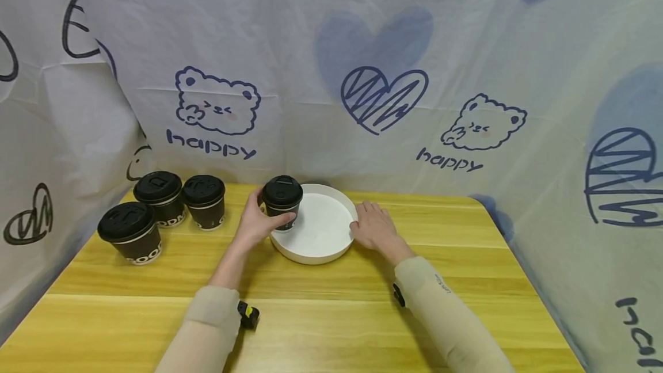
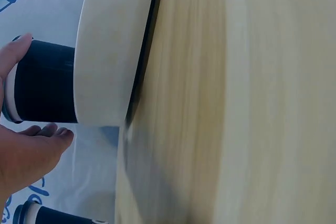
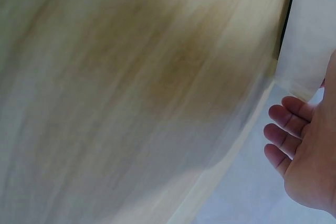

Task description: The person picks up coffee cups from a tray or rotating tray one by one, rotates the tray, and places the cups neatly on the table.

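A black paper coffee cup (image 1: pixel 282 200) with a black lid stands upright inside the left part of a round white tray (image 1: pixel 323 217). My left hand (image 1: pixel 256 223) holds this cup, the thumb across its front and the fingers at its left side. The left wrist view shows the cup (image 2: pixel 46 82) between the thumb and fingers of the left hand (image 2: pixel 31 156). On the tray's right side, my right hand (image 1: pixel 374 225) grips the rim. In the right wrist view the right hand (image 3: pixel 310 150) has its fingers bent beside the tray wall (image 3: pixel 307 30); its thumb is mostly hidden.
Three similar lidded cups stand at the left of the wooden table (image 1: pixel 311 327): a front one (image 1: pixel 132 232), a back one (image 1: pixel 162 197) and another (image 1: pixel 204 201) nearest the tray. A printed cloth (image 1: pixel 300 131) hangs behind and on both sides.
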{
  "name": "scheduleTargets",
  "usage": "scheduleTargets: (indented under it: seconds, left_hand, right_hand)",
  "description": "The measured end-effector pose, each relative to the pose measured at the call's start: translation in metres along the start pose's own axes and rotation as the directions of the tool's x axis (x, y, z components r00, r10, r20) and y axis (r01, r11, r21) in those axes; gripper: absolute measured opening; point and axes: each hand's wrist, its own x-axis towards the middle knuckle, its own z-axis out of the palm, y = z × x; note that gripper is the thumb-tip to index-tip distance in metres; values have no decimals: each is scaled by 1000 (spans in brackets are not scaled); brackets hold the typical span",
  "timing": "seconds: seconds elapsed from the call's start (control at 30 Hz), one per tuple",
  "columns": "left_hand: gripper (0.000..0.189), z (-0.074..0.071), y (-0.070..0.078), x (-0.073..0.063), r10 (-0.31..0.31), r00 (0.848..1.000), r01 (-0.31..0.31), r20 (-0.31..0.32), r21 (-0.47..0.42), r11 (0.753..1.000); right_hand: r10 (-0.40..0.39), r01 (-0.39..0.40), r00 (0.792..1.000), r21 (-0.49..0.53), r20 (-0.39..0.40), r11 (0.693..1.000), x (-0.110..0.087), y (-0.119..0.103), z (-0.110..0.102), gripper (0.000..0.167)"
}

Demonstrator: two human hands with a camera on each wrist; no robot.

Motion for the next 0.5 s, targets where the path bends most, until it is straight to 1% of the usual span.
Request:
scheduleTargets:
  seconds: [0.2,0.3,0.5]
  left_hand:
    - [107,7,-3,3,-41,999,38,-29,-81,996]
    - [106,9,-5,4,-55,998,51,-40,-104,993]
    - [103,13,-9,6,-36,998,27,-60,-146,989]
  right_hand:
    - [5,-6,1000,9,12,1000,1,0,0,46]
    - [7,-7,1000,11,10,1000,0,-1,0,46]
    - [9,-9,1000,14,13,1000,0,1,0,47]
